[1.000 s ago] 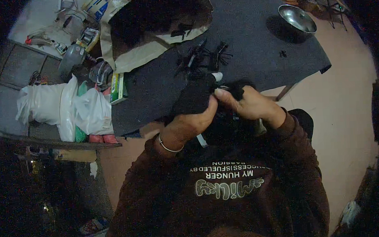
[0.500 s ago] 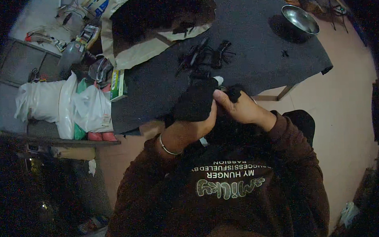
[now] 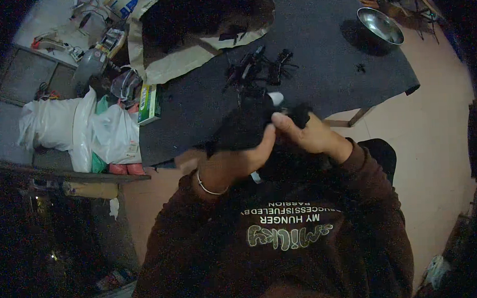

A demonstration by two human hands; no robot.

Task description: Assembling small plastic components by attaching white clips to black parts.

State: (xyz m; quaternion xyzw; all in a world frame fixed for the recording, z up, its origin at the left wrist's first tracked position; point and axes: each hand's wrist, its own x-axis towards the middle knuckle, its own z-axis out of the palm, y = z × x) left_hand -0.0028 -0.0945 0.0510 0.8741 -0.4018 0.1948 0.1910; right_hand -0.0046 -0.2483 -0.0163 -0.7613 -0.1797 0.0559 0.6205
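My left hand (image 3: 244, 158) is closed around a dark black piece that looks like cloth (image 3: 235, 125), which covers most of its fingers. My right hand (image 3: 306, 136) pinches the right side of the same dark bundle, its thumb close to my left thumb. A small white tip (image 3: 275, 99) shows at the top of the bundle. Another black bit (image 3: 301, 114) pokes out beside the right fingers. Darkness hides where the pieces join. Just beyond my hands, several black strand-like pieces (image 3: 246, 70) lie on the grey cloth-covered table (image 3: 319, 57).
An opened pale sack with black contents (image 3: 183, 67) lies at the far left of the table. A green and white box (image 3: 150, 106) and white plastic bags (image 3: 112, 135) are on the left. A metal bowl (image 3: 380, 27) stands at the far right corner, near a small black scrap (image 3: 360, 68).
The dark bundle and both hands have shifted slightly, and more of the white tip shows. My thumbs have moved a little; the hold is the same.
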